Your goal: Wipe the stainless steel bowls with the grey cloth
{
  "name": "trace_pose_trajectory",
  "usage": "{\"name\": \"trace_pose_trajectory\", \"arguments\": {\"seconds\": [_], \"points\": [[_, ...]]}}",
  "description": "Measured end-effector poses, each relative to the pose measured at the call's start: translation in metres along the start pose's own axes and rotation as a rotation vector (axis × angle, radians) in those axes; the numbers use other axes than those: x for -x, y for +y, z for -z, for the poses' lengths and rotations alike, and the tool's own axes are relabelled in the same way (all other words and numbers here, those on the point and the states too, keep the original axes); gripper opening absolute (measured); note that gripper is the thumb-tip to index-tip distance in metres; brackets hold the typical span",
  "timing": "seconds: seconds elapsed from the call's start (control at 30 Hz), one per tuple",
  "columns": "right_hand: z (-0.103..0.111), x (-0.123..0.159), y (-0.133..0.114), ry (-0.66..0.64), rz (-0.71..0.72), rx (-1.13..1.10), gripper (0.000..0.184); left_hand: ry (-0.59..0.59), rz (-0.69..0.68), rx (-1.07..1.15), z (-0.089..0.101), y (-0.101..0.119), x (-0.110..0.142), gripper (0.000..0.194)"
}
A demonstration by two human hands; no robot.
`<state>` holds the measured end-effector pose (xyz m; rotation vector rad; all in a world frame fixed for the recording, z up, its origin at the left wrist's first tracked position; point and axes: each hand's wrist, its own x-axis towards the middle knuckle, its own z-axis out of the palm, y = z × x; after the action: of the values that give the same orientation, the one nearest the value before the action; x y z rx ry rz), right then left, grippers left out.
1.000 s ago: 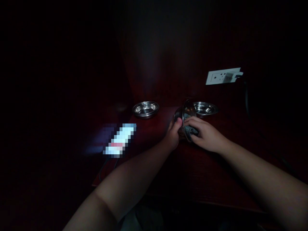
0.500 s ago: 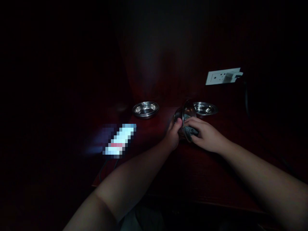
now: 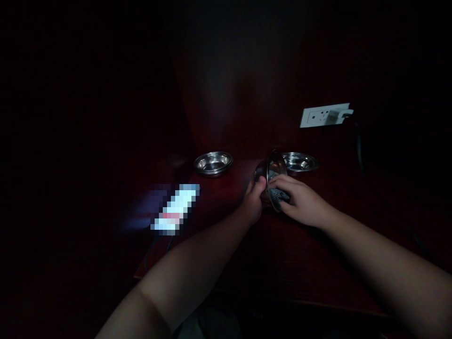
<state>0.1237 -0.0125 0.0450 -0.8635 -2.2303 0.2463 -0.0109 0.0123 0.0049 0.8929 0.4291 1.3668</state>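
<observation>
A shiny metal bowl [image 3: 277, 162] is tipped on its side above the table, its mouth facing right. My left hand [image 3: 253, 200] grips it from outside, the thumb near the rim and the other fingers hidden behind. Inside the mouth, my right hand [image 3: 300, 200] is closed on a dark patterned cloth [image 3: 280, 195] pressed against the bowl's inner wall. Behind the held bowl, a second metal bowl [image 3: 300, 161] rests on the table, partly covered. Further left sits a small stack of metal bowls [image 3: 213, 163].
A lit, pixelated phone-like screen [image 3: 176, 209] lies at the left side of the dark red table [image 3: 282, 263], a thin cable below it. On the back wall is a white socket plate [image 3: 318, 116] with a plug and a black cord [image 3: 359, 148]. The room is very dark.
The view has shifted slightly, so the bowls sit a little lower. Both hands keep their hold on the bowl and cloth, with hardly any movement.
</observation>
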Motion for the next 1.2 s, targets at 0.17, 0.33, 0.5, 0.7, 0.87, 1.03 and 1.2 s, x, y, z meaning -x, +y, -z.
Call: {"name": "trace_pose_trajectory", "arguments": {"seconds": [0.17,0.33,0.5,0.7,0.87,1.03,1.2], "points": [[0.0,0.0,-0.001,0.001,-0.003,-0.002,0.031,-0.015,0.005,0.003,0.0,0.0,0.0,0.058],[0.0,0.0,-0.002,0.004,0.025,-0.027,0.031,-0.023,-0.006,-0.006,0.0,0.001,0.0,0.056],[0.001,-0.001,-0.007,-0.012,0.066,-0.131,0.022,-0.039,0.004,-0.014,-0.003,0.002,0.0,0.061],[-0.001,0.0,-0.012,0.105,0.134,-0.201,0.02,-0.025,0.048,-0.026,-0.004,0.003,0.001,0.065],[-0.002,0.001,-0.011,0.169,0.153,-0.165,0.037,-0.072,0.063,-0.044,-0.004,0.003,0.004,0.06],[-0.005,0.002,-0.007,0.171,0.065,-0.039,0.05,-0.087,0.08,-0.016,-0.004,0.0,0.004,0.058],[-0.008,0.002,0.003,0.128,-0.013,0.093,0.052,-0.048,0.085,0.005,0.0,-0.003,0.001,0.062]]}}
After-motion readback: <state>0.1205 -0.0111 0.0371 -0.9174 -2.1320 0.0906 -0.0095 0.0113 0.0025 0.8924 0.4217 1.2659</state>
